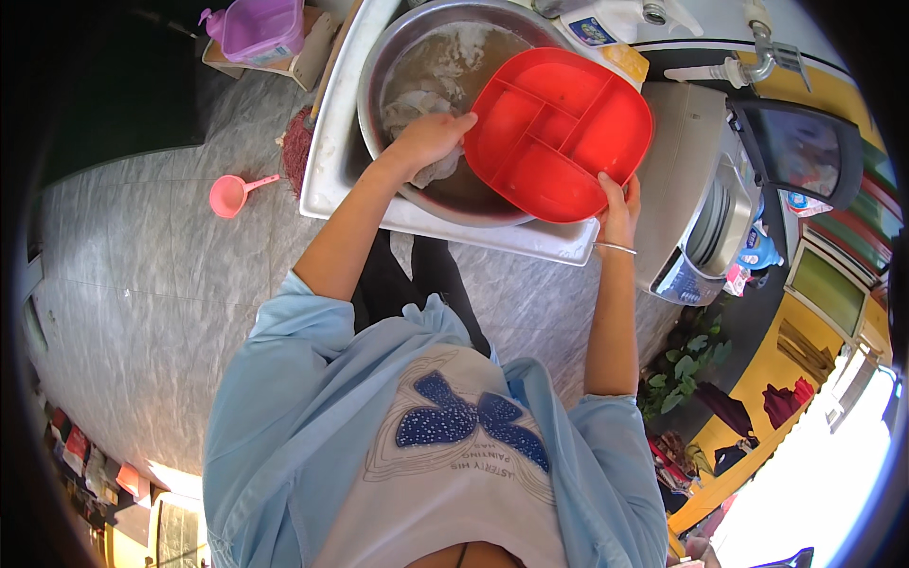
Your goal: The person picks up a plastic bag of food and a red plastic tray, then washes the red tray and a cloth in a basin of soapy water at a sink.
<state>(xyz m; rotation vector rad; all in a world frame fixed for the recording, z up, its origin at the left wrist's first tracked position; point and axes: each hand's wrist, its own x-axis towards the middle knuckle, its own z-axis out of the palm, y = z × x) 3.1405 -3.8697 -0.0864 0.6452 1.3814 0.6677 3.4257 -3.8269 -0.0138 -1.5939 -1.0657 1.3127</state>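
Note:
A red divided tray (568,135) is tilted over a large metal basin (371,117) of murky, sudsy water. My right hand (619,206) grips its near right rim, thumb on the inner side. At the tray's left rim is my left hand (431,142), with its thumb against the edge. A wet greyish cloth (439,169) is bunched under and around that hand, its fingers hidden beneath. The basin sits in a white sink (334,135), and the tray covers part of both.
Behind the basin are a white spray bottle (603,25), a yellow sponge-like block (626,62) and a tap (763,53). A washing machine (675,142) with raised lid stands at right. A pink dipper (229,196), a red mop head (295,153) and a purple basin (261,32) are at left.

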